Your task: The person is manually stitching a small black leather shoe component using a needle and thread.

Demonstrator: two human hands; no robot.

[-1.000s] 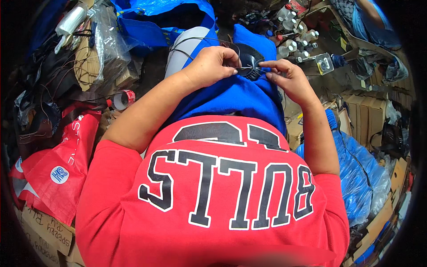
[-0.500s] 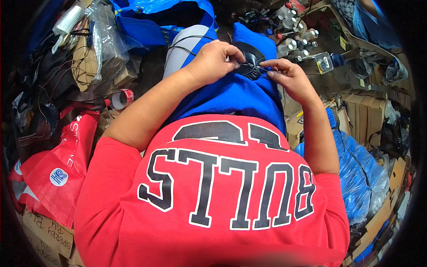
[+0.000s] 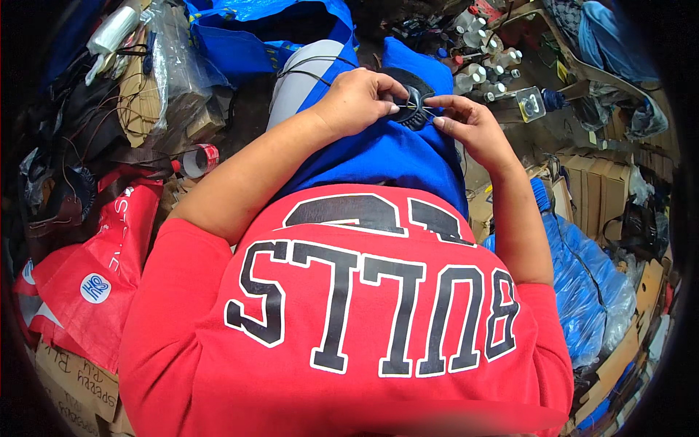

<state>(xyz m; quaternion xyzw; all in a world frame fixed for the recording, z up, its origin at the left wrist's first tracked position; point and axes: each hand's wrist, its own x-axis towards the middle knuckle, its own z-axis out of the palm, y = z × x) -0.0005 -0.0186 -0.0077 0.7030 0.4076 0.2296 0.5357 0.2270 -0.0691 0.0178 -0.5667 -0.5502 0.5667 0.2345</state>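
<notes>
Across my lap, on a blue cloth [image 3: 357,159], rests a black shoe [image 3: 412,121] with a shiny middle and a ribbed edge. My left hand [image 3: 358,102] is at its left side, thumb and fingers pinched on a thin thread [image 3: 411,107] that crosses the shoe. My right hand [image 3: 472,130] pinches the thread at the shoe's right side, forefinger stretched toward it. Whether a needle is among the fingers is too small to tell. A dark cord [image 3: 297,74] loops over the grey covering on my left knee, running toward my left hand.
Beyond my knees lies an open blue bag [image 3: 247,54]. Several small bottles [image 3: 477,73] stand at the far right. Cardboard boxes [image 3: 597,189] and a blue plastic-wrapped bundle [image 3: 582,284] lie to my right. At my left are a red bag [image 3: 95,284] and a plastic bottle [image 3: 196,161].
Both hands have drawn slightly nearer each other over the shoe, the left moving a little right and down. The thread stays between them.
</notes>
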